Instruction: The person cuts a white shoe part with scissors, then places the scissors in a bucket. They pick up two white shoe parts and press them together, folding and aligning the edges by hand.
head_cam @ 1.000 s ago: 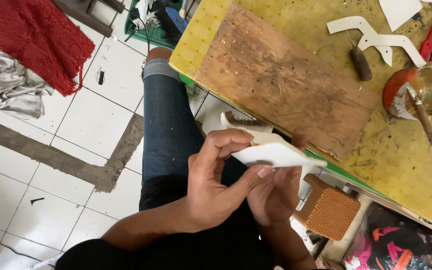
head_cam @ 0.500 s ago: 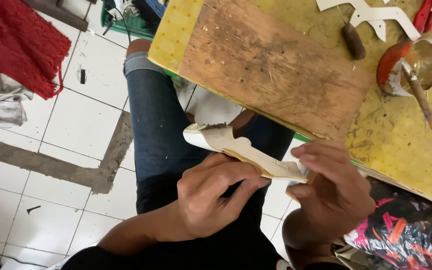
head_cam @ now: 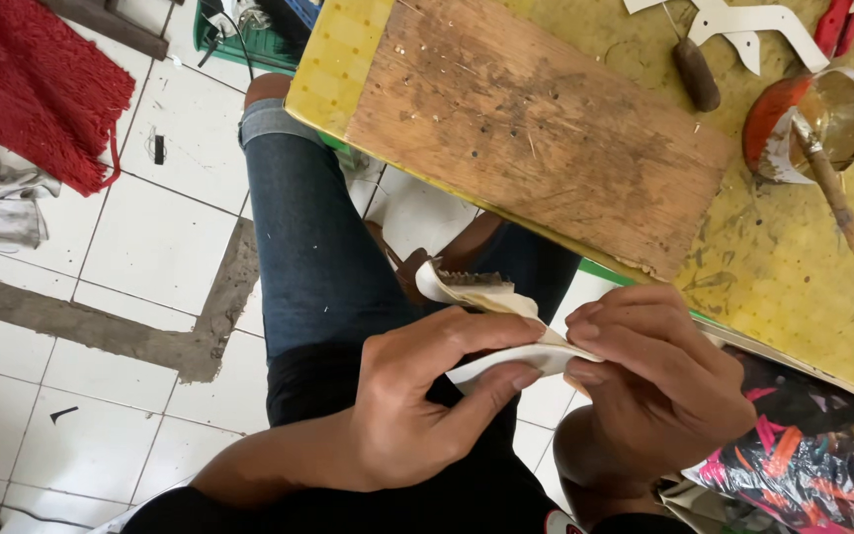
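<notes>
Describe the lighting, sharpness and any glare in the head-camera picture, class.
Head view: soft, even daylight, faint shadows; left hand, right hand and white strip fairly sharp; slight sheen inside the glue tin; white floor tiles bright, not blown out.

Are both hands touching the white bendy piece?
Touching. The head view shows the left hand and right hand pinching the white piece between fingers and thumbs.

Left of our left hand we've got open tiled floor. Ahead, the wooden board and table edge block; glue can sits beyond our right hand.
</notes>
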